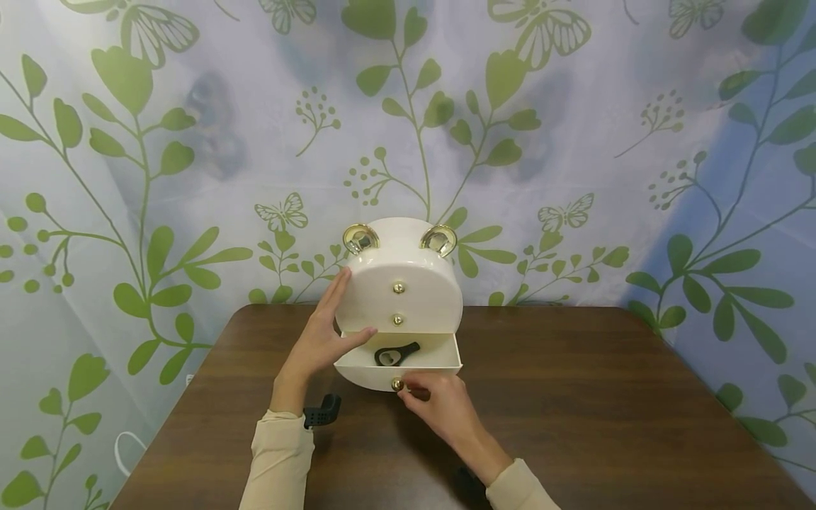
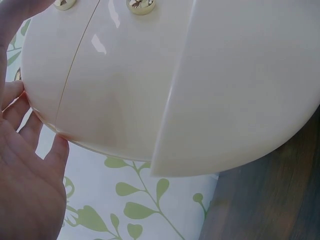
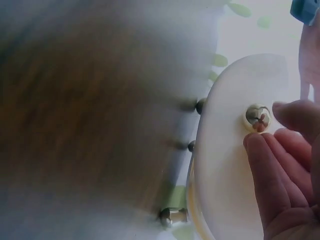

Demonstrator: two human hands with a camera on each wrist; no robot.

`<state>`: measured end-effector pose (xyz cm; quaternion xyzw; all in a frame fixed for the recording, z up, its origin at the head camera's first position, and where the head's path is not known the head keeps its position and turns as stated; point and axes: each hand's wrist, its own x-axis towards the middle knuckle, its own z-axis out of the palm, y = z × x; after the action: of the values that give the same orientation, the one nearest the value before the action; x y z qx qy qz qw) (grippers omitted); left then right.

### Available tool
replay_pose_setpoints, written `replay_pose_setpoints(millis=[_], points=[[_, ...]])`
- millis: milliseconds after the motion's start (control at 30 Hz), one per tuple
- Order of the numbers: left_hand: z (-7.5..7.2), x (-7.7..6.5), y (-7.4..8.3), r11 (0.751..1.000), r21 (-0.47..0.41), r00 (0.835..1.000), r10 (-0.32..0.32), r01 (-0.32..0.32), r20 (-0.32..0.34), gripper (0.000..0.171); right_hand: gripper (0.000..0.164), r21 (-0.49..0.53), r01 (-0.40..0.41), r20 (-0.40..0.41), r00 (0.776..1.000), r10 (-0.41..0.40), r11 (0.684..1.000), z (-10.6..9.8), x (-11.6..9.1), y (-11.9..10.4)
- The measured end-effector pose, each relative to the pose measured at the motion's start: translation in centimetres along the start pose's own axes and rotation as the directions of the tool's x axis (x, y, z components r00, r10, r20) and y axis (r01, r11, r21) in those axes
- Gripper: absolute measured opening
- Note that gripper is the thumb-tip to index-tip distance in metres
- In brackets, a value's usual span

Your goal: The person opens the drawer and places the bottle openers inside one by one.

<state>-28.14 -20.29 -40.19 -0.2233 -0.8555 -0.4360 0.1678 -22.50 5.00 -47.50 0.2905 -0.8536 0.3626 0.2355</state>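
Note:
A white rounded drawer box (image 1: 397,265) with two gold ears stands on the table. Its bottom drawer (image 1: 446,352) is pulled out, and a black bottle opener (image 1: 395,354) lies inside. My left hand (image 1: 321,340) rests against the left side of the box, fingers extended; the left wrist view shows the fingertips of that hand (image 2: 30,160) touching the curved edge. Thumb and fingers of my right hand (image 1: 443,404) are at the gold knob (image 1: 397,384) of the drawer. Seen from the right wrist, they pinch this ball-shaped knob (image 3: 257,118) at its edge.
Two upper drawers with gold knobs (image 1: 398,287) are closed. The brown wooden table (image 1: 574,397) spreads to both sides. Behind it hangs a pale cloth (image 1: 255,142) printed with green leaves and butterflies. Small round feet (image 3: 200,106) show under the box.

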Motion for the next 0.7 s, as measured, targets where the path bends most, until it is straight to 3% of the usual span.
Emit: replay_pose_setpoints(millis=[300,700], points=[[-0.09,-0.04,0.10,1.000,0.001,1.000,-0.007,0.007,0.002,0.110,0.014,-0.021,-0.036,0.013,0.999,0.037,0.999,0.36,0.24,-0.03],[0.02,-0.04,0.06,1.000,-0.004,1.000,-0.014,0.014,0.004,0.110,0.015,-0.135,0.017,-0.026,0.999,-0.021,0.991,0.60,0.57,-0.11]])
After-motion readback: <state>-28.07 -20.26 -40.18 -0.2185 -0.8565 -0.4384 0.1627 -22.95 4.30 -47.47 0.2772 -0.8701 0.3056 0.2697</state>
